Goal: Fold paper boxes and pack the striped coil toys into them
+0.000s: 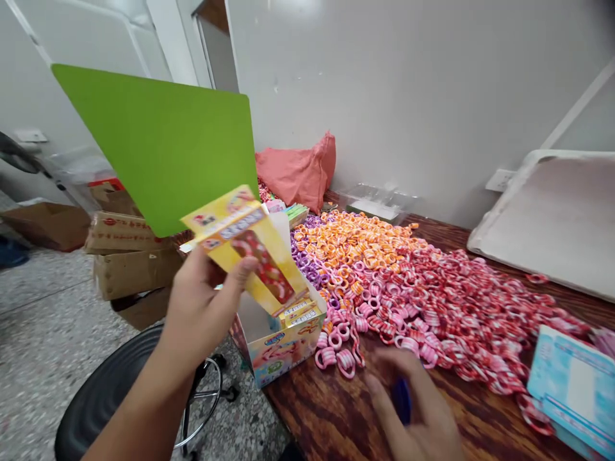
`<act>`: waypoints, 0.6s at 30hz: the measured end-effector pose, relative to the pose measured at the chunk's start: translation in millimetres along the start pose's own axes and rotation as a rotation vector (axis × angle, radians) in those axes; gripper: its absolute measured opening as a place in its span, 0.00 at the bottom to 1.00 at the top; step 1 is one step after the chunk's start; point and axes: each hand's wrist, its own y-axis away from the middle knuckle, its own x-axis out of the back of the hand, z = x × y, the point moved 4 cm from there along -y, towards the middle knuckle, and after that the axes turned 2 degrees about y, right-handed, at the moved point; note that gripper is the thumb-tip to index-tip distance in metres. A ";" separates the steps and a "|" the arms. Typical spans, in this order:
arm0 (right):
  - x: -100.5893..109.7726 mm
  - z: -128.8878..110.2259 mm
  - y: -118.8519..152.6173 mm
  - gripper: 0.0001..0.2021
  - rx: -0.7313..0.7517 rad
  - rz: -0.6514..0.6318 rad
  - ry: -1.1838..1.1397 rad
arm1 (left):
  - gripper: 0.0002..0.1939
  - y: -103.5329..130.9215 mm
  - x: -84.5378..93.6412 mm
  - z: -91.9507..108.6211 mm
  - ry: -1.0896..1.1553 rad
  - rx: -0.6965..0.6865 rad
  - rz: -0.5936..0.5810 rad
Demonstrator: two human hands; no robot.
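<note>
My left hand (206,294) grips a small yellow box (269,256) with a window showing red and pink contents, tilted above an open display box (288,352). Inside that display box lie more yellow boxes (300,314). Low in the view, my right hand (418,403) is blurred, its thumb and fingers curled around a dark blue object (401,400) that I cannot make out. Beyond my hands, a heap of striped rings spreads over the wooden table (321,410): orange rings (360,240), pink rings (343,358), red rings (461,307) and some purple ones.
A green board (173,147) stands behind the display box. Farther back are a pink bag (298,169) and a clear plastic tray (379,202). Blue packs (576,384) lie at the right. Cardboard boxes (139,272) and a black stool (110,390) are at the left.
</note>
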 end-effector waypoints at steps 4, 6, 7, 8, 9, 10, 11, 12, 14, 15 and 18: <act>-36.3 -47.4 -95.6 0.43 0.007 -0.299 -0.244 | 0.16 -7.1 -24.5 15.7 -0.034 -0.101 -0.284; -58.4 -66.0 -128.0 0.29 -0.056 -0.502 -0.559 | 0.15 -15.1 -31.8 16.5 -0.049 -0.133 -0.389; -65.1 -71.1 -140.0 0.25 -0.079 -0.543 -0.663 | 0.14 -19.9 -33.2 14.0 -0.043 -0.139 -0.420; -68.2 -72.8 -149.5 0.21 -0.093 -0.541 -0.739 | 0.15 -25.0 -33.1 9.7 -0.027 -0.138 -0.431; -68.1 -70.8 -156.8 0.19 -0.102 -0.502 -0.789 | 0.15 -29.8 -31.6 4.1 -0.010 -0.135 -0.428; -65.4 -65.8 -161.6 0.17 -0.110 -0.441 -0.818 | 0.14 -33.8 -30.1 -2.0 -0.003 -0.132 -0.434; -61.2 -58.4 -164.0 0.17 -0.118 -0.374 -0.838 | 0.11 -36.3 -29.5 -8.2 -0.012 -0.135 -0.473; -56.8 -49.5 -164.1 0.17 -0.135 -0.319 -0.854 | 0.09 -36.8 -30.5 -13.5 -0.032 -0.152 -0.556; -50.0 -30.2 -159.1 0.17 -0.180 -0.261 -0.875 | 0.08 -31.7 -35.3 -21.4 -0.092 -0.222 -0.811; -48.0 -20.8 -154.8 0.17 -0.206 -0.248 -0.883 | 0.09 -27.5 -37.6 -24.3 -0.119 -0.261 -0.935; -45.6 4.0 -139.2 0.16 -0.271 -0.208 -0.918 | 0.09 -18.5 -41.2 -30.8 -0.171 -0.356 -1.111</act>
